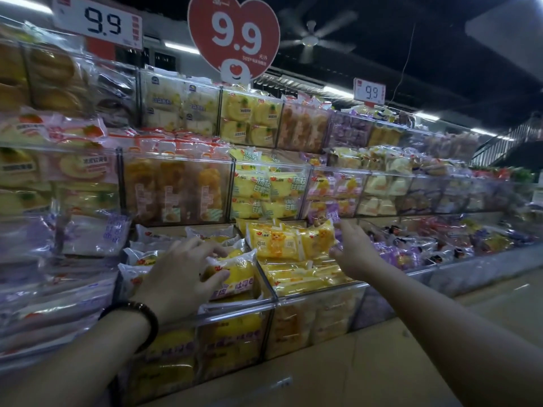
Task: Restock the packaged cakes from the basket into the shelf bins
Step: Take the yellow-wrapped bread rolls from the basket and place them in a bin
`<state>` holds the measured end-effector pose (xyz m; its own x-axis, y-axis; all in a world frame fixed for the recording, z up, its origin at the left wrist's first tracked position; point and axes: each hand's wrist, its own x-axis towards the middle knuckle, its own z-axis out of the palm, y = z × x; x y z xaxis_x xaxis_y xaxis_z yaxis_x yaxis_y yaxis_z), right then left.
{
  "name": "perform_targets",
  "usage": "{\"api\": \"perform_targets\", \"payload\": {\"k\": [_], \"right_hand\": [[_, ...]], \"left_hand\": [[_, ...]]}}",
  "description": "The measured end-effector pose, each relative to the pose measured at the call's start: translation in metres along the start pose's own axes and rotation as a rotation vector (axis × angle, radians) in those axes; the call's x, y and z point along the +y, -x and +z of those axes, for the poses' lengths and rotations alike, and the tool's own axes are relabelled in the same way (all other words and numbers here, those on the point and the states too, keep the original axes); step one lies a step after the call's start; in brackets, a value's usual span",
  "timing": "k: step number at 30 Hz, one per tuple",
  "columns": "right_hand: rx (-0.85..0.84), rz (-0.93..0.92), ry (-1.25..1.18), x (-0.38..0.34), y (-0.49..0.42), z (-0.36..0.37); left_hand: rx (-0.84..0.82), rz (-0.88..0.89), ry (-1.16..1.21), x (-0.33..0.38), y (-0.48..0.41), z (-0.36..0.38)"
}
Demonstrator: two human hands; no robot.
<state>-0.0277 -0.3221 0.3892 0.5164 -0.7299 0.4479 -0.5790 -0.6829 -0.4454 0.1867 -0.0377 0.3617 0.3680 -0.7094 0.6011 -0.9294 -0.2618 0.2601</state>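
Under 9.9 sign, left hand grips toast pack, right hand cake pack.

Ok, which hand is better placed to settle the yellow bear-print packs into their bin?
Right. The right hand holds the bear-print packs at their end, over that bin; the left hand grips a package in the neighbouring bin.

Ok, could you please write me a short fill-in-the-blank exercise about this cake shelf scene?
1. The red heart-shaped sign above the shelves reads ___.
2. The left hand, with a dark beaded ___ on its wrist, grips a yellow-and-white cake packet.
3. The right hand holds a cartoon-printed plastic cake packet whose colour is ___.
Missing words: 9.9; bracelet; yellow.
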Motion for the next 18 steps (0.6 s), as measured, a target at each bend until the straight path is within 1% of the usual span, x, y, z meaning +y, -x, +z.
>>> {"api": "perform_targets", "payload": {"k": [3,6,9,11,13,14,15,17,18], "right_hand": [[-0.055,-0.029,0.042,0.005,0.01,-0.008],[-0.092,-0.006,0.047,0.002,0.014,-0.007],[-0.022,0.028,-0.001,-0.004,0.022,-0.003],[0.055,-0.027,-0.064,-0.01,0.039,0.0],[0.147,-0.137,-0.078,-0.015,0.064,0.006],[0.18,-0.19,-0.092,-0.016,0.079,0.009],[0.205,-0.242,-0.115,-0.018,0.096,0.012],[0.253,-0.303,-0.146,-0.019,0.131,0.02],[0.259,-0.31,-0.157,-0.018,0.15,0.028]], "left_hand": [[-0.027,0.019,-0.109,0.007,0.003,-0.005],[0.02,0.054,-0.169,0.018,0.008,-0.007],[0.125,0.14,-0.136,0.04,0.021,-0.013],[0.197,0.243,-0.093,0.058,0.038,-0.015],[0.274,0.383,-0.074,0.076,0.06,-0.013],[0.271,0.422,-0.023,0.084,0.072,-0.01],[0.23,0.431,0.055,0.091,0.086,-0.005],[0.085,0.392,0.216,0.099,0.114,0.009],[-0.025,0.356,0.259,0.102,0.129,0.02]]}}
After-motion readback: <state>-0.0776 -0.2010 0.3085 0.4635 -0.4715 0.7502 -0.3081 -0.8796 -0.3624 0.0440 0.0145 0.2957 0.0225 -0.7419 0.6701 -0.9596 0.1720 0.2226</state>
